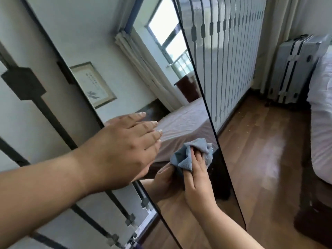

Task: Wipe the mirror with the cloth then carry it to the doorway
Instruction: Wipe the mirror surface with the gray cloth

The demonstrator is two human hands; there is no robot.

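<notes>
Bedroom with wood floor (260,150): a tall mirror (143,69) leans against panelled doors. Left hand (122,150) lies flat, fingers spread, on its glass; at 4 o'clock, right hand (197,175) presses a bunched blue cloth (190,155) there.

R hand (195,174) presses cloth (190,155) on mirror (125,56); L hand (124,146) prob. flat.

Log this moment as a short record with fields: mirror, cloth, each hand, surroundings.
mirror: tall, dark-framed mirror, leaning, reflecting a bed and window
cloth: blue cloth, bunched, pressed on the glass near the right edge
right hand: right hand grips the cloth
left hand: left hand open, flat, fingers over the glass; contact unclear
surroundings: suitcase by the wall; wooden floor
</notes>
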